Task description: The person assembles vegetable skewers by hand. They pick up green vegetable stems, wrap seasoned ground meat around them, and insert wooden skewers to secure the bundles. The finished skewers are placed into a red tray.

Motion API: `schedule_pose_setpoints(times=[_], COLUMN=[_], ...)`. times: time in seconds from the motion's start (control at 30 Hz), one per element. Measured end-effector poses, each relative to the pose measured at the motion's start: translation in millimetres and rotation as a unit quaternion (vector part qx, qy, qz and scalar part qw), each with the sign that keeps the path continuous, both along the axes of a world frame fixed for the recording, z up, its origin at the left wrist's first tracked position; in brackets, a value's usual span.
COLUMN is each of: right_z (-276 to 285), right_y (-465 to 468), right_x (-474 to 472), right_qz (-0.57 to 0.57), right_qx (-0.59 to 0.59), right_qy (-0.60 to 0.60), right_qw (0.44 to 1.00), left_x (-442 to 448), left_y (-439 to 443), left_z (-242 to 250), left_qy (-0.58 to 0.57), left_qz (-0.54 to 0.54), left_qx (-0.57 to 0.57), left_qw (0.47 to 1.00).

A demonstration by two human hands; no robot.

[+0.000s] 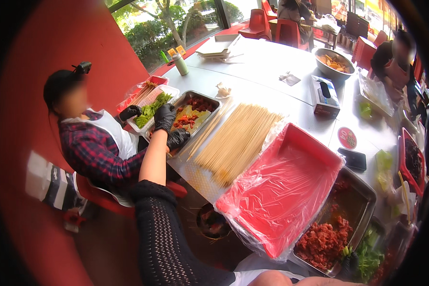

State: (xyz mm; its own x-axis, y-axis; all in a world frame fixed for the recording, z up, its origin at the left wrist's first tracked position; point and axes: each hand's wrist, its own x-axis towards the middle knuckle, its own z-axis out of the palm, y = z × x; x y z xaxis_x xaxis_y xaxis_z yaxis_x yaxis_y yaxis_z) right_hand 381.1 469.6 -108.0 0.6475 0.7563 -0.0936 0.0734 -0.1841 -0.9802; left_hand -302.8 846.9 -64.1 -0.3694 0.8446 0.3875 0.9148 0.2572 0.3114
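My left hand (164, 116), in a black glove, reaches across to a white tray of leafy green vegetables (151, 111) and a metal tray of red pieces and pale leaves (192, 116); its fingertips are hard to make out. My right hand (350, 265), also black-gloved, holds short green vegetable stalks (347, 251) beside minced red meat (325, 241) in a metal tray (370, 195). Between my arms lie a red tray lined with clear plastic (275, 189) and a wide bundle of wooden skewers (239, 139). Leafy greens (371, 257) sit right of my right hand.
A co-worker in a plaid shirt (96, 143) sits at left, gloved hands at the same trays. A tissue box (325, 96), a phone (353, 158), a steel bowl (334, 64), a bottle (180, 64) and stacked trays (218, 46) stand on the table. Another person (395, 71) is at right.
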Motion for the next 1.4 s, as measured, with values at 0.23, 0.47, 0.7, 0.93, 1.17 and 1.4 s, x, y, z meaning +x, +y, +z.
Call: schedule_pose_setpoints(times=[0.23,0.47,0.7,0.93,1.17,1.4], right_z=[-4.1,14.6,14.5,1.6,5.6,-8.8], right_y=[-6.8,12.9,12.8,-1.0,-5.7,-15.8], right_x=[-0.7,-14.9,-18.5,-7.5,-2.0,6.5], right_qz=[-0.013,0.012,-0.031,-0.013,-0.013,-0.035], right_qx=[-0.025,-0.01,0.0,0.022,-0.001,0.049], right_qy=[-0.016,0.017,0.074,0.034,0.007,0.04], right_qw=[0.999,1.0,0.997,0.999,1.0,0.997], left_x=[13.3,-35.2,-15.3,-12.7,-27.2,-30.5], left_y=[17.3,19.2,-5.8,-19.9,-30.9,-39.4], left_z=[-1.7,-17.5,-20.0,-23.8,-23.4,-5.4], left_qy=[0.052,-0.213,-0.235,-0.187,-0.32,-0.267], left_qz=[0.034,-0.09,-0.135,-0.058,-0.056,-0.11], left_qx=[-0.084,-0.131,-0.094,-0.096,0.073,0.16], left_qw=[0.995,0.964,0.958,0.976,0.943,0.944])
